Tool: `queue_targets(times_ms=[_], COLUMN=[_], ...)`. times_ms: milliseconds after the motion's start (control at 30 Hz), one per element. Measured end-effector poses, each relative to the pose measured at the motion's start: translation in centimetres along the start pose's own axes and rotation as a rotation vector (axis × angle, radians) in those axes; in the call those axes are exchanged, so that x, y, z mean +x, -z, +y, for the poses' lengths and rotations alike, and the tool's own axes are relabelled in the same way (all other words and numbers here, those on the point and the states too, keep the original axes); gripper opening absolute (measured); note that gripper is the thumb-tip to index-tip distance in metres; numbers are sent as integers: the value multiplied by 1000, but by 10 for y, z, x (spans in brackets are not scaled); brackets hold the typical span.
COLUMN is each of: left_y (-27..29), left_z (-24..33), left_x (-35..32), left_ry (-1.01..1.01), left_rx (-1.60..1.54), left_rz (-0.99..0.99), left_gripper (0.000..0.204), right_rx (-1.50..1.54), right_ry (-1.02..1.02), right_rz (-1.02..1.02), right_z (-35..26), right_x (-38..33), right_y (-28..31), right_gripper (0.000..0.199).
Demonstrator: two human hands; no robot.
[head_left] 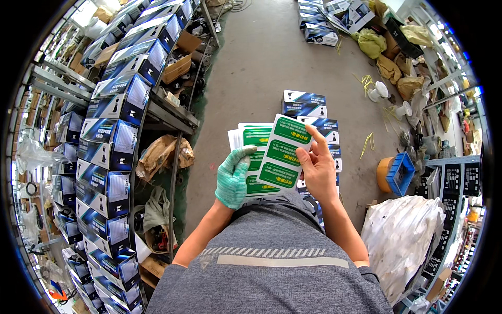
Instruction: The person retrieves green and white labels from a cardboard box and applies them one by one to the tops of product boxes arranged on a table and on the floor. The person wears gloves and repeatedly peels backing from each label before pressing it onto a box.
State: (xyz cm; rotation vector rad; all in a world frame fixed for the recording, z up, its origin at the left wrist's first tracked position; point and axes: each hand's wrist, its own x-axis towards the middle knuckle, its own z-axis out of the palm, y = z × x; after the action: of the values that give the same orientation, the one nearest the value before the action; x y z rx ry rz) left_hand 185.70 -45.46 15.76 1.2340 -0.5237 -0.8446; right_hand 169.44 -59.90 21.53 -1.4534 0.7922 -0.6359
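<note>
My left hand [233, 179], in a mint-green glove, is closed on a stack of label sheets [255, 137], white with green rounded labels. White sheet edges stick out at the stack's left side. In front of the stack, my bare right hand [320, 175] pinches the right edge of a single label sheet [284, 153] between thumb and fingers. Three green labels with yellow and white print run down this sheet, which is tilted and overlaps part of the stack. Beyond and below the hands stand blue-and-white boxes [305, 104], partly hidden by the sheets and my right hand.
Blue-and-white boxes [110, 167] are stacked along a metal rack on the left. Brown crumpled paper [164, 157] lies beneath it. At right are a blue crate [401, 174], a white-covered pile [400, 235], and white spools [377, 91] on the grey floor [256, 57].
</note>
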Motion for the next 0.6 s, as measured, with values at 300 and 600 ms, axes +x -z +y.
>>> queue_targets(times_ms=[300,600], left_y=[6,-15], left_z=[22,4], left_x=[19,43], left_ry=[195,24], left_rx=[-102,298], left_rz=[-212,-456], left_gripper=[29,27], right_rx=[165,-857], right_ry=[-8,518], right_rz=[35,151], right_z=[18,-15], right_x=[-10,4], right_y=[-19,-4], right_gripper=[49,43])
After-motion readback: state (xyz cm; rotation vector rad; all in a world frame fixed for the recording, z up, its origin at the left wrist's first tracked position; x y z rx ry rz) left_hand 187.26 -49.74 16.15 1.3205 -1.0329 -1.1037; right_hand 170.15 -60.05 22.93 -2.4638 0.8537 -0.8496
